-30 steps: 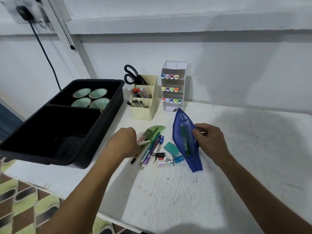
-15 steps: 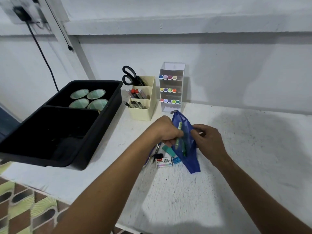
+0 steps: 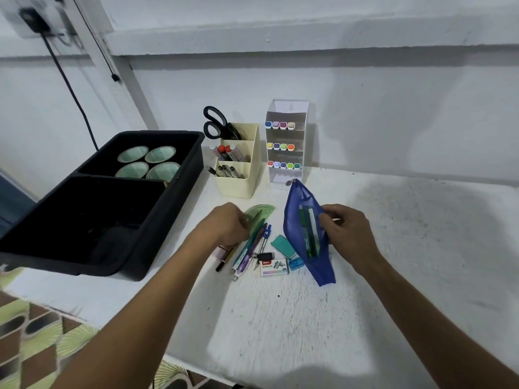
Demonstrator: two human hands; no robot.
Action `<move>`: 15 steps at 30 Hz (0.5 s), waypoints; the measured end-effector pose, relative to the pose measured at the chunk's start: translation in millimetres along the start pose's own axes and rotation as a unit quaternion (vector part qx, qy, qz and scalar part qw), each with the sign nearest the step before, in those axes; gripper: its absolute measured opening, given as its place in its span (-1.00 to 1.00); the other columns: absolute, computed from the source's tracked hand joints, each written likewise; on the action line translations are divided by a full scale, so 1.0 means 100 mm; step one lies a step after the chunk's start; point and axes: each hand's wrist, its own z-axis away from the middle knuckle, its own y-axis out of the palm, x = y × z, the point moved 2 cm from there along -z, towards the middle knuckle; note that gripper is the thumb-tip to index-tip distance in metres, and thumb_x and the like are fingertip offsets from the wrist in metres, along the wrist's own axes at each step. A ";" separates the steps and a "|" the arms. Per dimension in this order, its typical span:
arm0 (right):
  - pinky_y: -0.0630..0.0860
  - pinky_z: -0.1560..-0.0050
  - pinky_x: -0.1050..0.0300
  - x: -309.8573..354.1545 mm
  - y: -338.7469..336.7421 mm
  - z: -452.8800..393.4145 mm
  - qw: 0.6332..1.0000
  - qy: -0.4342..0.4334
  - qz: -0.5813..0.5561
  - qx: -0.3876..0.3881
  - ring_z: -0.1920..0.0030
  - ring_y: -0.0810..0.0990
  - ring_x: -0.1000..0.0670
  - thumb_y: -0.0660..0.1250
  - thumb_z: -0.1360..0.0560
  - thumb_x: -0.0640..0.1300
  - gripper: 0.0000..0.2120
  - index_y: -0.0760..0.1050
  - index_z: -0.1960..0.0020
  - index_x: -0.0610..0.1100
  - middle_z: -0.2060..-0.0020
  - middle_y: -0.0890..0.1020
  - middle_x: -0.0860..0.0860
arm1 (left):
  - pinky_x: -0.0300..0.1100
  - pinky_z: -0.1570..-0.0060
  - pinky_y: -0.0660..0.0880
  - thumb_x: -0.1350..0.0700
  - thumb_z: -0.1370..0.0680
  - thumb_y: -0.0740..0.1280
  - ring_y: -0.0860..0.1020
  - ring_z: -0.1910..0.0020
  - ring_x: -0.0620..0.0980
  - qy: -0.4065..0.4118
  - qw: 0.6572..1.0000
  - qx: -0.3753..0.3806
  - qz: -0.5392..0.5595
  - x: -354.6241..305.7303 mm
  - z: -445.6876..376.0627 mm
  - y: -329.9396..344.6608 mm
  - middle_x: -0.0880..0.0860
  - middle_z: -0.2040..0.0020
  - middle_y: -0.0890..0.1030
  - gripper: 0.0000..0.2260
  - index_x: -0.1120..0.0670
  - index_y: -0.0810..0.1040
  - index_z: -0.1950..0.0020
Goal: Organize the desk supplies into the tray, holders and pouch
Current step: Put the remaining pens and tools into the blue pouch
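A blue mesh pouch (image 3: 292,217) lies open on the white desk, with a green pen and a white pen (image 3: 309,234) inside. My right hand (image 3: 348,234) pinches its right edge and holds the mouth open. My left hand (image 3: 224,226) hovers over the loose pile left of the pouch, fingers bent down onto a green protractor (image 3: 259,210) and several pens (image 3: 248,249); its fingertips are hidden. A blue compass (image 3: 266,235), a teal eraser (image 3: 283,245), a black clip (image 3: 265,256), a staples box (image 3: 273,267) and a blue sharpener (image 3: 295,263) lie between the hands.
A black two-part tray (image 3: 168,214) with several green-lined cups (image 3: 148,162) overhangs the desk's left edge. A cream holder (image 3: 244,186) with markers and black scissors (image 3: 214,122) stands at the back. Beside it stands a clear rack of coloured markers (image 3: 285,175). A wall runs behind.
My left hand carried a white pen from the pile to the pouch, left it inside, and has come back to the pile. My right hand has kept hold of the pouch.
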 end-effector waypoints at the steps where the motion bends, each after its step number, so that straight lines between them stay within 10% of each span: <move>1: 0.56 0.09 0.21 0.00 0.01 0.00 1.000 0.000 -0.001 0.001 0.18 0.58 0.08 0.25 -0.55 -0.09 -0.78 0.56 -0.13 -0.13 0.11 0.60 0.07 | -0.15 0.18 0.61 0.16 -0.48 0.39 0.65 0.25 0.04 -0.011 1.000 0.013 -0.017 0.07 0.02 0.04 0.09 0.16 0.68 -0.85 0.12 0.68 -0.01; 15: 0.58 -0.02 0.08 0.02 0.03 0.00 1.000 -0.004 0.008 0.018 0.09 0.62 -0.03 0.25 -0.55 -0.08 -0.74 0.55 -0.17 -0.15 0.05 0.61 0.04 | -0.19 0.21 0.55 -0.10 -0.47 0.40 0.57 0.17 -0.03 -0.041 0.997 -0.001 -0.058 0.23 0.13 0.42 0.03 0.06 0.58 -0.62 0.10 0.50 -0.17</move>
